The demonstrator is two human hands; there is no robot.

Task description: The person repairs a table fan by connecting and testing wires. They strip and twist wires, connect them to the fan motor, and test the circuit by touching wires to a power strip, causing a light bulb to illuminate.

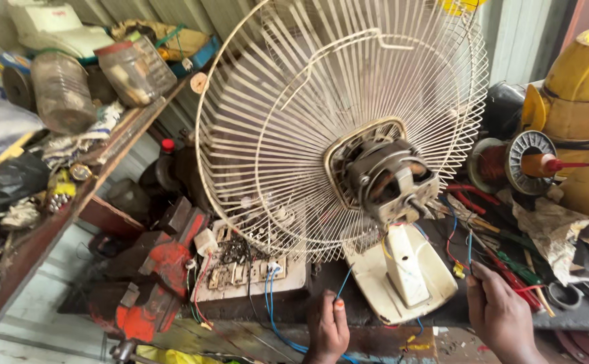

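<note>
On a cluttered workbench (375, 317), we pinch a blue wire (343, 283) in our left hand (328, 328) and another wire (469, 246) in our right hand (500, 311), below the bare fan motor (389, 178) in its cream wire guard (274, 135).

Red bench vise (151, 283) lower left; plastic jars (99, 77) on shelf; yellow housing (584, 87) right.

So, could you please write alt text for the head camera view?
Two hands hold thin wires at a stripped table fan on a cluttered workbench: the left hand pinches a blue wire, the right hand another wire. A red vise stands to the left.
</note>
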